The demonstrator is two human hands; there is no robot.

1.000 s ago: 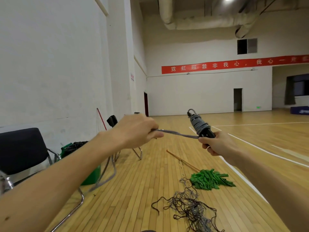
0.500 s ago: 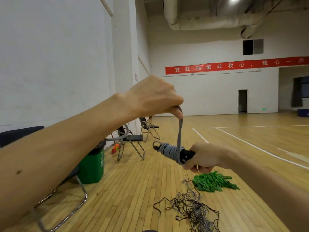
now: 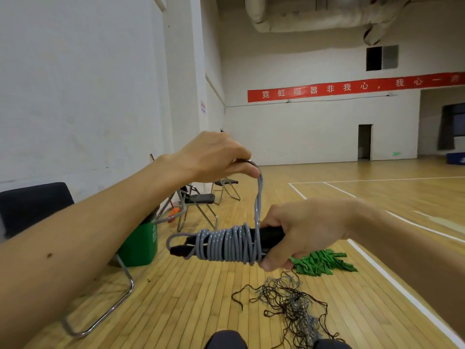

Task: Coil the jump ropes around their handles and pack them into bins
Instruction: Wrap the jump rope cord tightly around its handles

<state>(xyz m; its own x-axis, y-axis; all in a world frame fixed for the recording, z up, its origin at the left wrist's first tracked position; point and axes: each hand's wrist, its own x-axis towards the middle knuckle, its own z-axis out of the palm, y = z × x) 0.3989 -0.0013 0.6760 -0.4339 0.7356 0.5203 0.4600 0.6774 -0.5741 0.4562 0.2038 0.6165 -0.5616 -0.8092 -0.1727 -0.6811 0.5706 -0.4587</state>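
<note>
Two black handles [image 3: 271,234] are gripped together in the right hand [image 3: 307,230], with the fingers curled round one end and the bundle held level. A grey jump rope [image 3: 226,244] is wound in many close turns round the handles, just beside the right thumb. One strand rises straight up from the coil to the left hand [image 3: 214,157], where it is pinched between the thumb and curled fingers. A small loop sticks out past the far end of the handles.

If the raised strand were let slack, the turns could probably slide off the open end and the coil be undone.

A green bin [image 3: 141,245] is seen on the floor [image 3: 201,298] to the left, beside a dark chair [image 3: 32,205] and well apart from the rope. Its inside is hidden. A tangle of thin dark cords [image 3: 289,301] and a pile of green strips [image 3: 324,263] lie loose on the floor, in no container.
</note>
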